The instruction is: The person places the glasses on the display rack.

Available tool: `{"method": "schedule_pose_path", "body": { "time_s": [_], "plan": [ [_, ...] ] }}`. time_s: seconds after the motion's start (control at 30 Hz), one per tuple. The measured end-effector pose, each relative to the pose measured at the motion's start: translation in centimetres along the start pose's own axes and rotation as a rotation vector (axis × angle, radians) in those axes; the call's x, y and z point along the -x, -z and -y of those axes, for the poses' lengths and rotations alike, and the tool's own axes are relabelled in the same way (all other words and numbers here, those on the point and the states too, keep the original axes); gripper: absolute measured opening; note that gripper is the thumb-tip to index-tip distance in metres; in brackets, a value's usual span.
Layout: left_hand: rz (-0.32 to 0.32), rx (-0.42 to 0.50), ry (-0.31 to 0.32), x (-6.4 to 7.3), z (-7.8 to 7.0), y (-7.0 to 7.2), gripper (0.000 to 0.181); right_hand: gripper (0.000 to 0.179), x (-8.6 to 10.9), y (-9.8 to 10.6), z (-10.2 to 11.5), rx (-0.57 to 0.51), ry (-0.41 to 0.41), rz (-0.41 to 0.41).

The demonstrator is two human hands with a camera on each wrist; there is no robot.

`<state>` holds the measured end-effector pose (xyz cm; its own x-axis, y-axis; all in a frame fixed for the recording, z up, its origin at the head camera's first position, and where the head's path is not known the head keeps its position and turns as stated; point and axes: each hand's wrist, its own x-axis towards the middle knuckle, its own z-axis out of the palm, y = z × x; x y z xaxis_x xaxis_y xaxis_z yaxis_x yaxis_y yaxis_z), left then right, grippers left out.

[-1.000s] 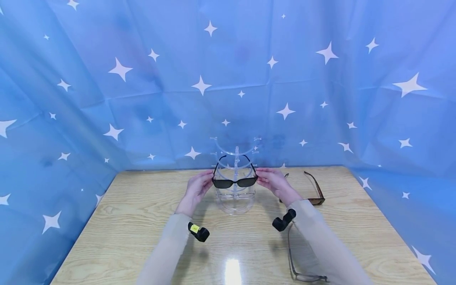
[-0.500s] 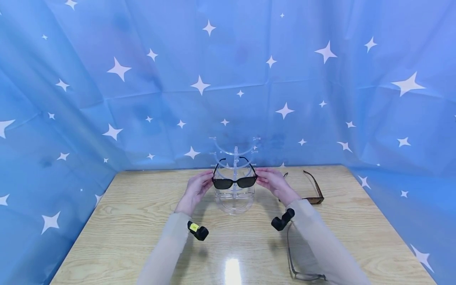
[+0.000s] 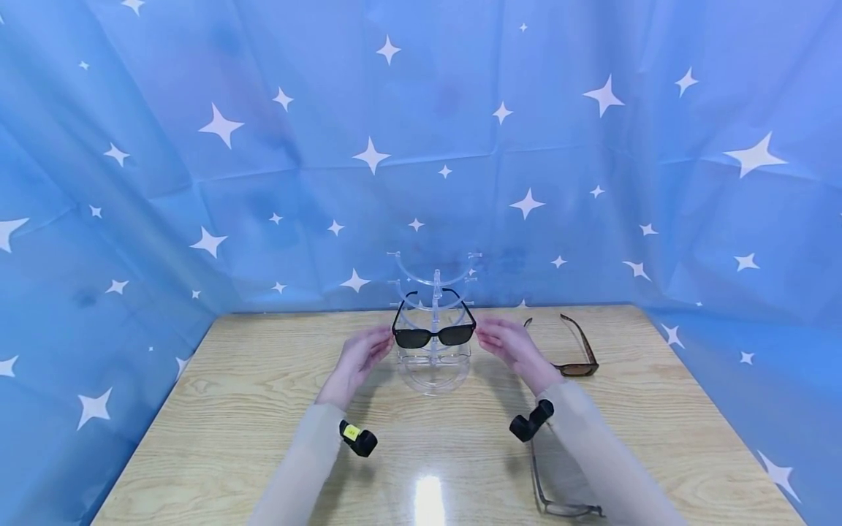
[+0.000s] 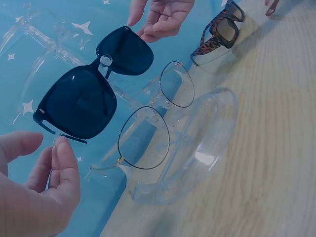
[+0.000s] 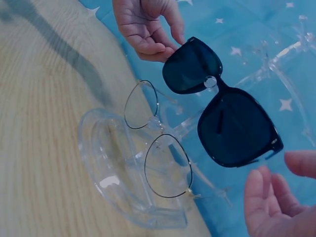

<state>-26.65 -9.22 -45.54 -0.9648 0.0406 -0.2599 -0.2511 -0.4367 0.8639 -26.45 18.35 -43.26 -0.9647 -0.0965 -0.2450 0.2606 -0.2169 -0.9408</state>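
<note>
The left grip [image 3: 360, 353] is hanging parted and relaxed, its thumb standing clear of the fingers and nothing being held between them. The right grip [image 3: 513, 347] is mirroring it on the other side, likewise parted and holding nothing. Both are easing outward and letting go of the front corners of the black sunglasses [image 3: 424, 338]; fingertips are lingering just beside the frame, and whether any are grazing it I cannot tell. The sunglasses are staying where they are, near level, lenses facing the person, temples spreading back on either side of the upright of the clear display stand [image 3: 435, 314]. Since neither grip is pinching them, the stand seems to be carrying their weight alone, so this placement is looking all but finished, with only a slip at the nose support still worth watching for. Just below, thin-rimmed round glasses [image 4: 144, 138] are sitting on a lower level of the stand, above its curved base. Further out, beyond the right grip, tortoiseshell sunglasses [image 3: 579, 369] are resting on the bench [image 3: 230, 409] with their temples pointing back, and the arm's shift is leaving more of their front showing. Nearer the person, dark-framed eyeglasses [image 3: 571, 510] are lying partly hidden under the right sleeve [image 3: 592, 438], apart from the stand
</note>
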Motion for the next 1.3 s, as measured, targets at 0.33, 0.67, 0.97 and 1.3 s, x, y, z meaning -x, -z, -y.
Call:
{"method": "schedule_pose_path", "body": {
  "time_s": [0.33, 0.67, 0.97, 1.3],
  "plan": [
    [0.041, -0.034, 0.009, 1.1, 0.7, 0.4, 0.035, 0.043, 2.0, 0.7, -0.6, 0.038, -0.012, 0.07],
    [0.068, -0.083, 0.008, 2.2, 1.6, 0.4, 0.039, 0.034, 3.7, 1.1, -1.2, 0.041, -0.004, 0.114],
    [0.088, -0.098, 0.018, 2.7, 2.1, 0.6, 0.038, 0.03, 5.1, 1.5, -1.6, 0.051, 0.0, 0.124],
    [0.154, -0.094, 0.025, 3.6, 2.9, 0.2, 0.039, 0.026, 6.8, 2.1, -1.9, 0.031, -0.003, 0.144]
  ]
}}
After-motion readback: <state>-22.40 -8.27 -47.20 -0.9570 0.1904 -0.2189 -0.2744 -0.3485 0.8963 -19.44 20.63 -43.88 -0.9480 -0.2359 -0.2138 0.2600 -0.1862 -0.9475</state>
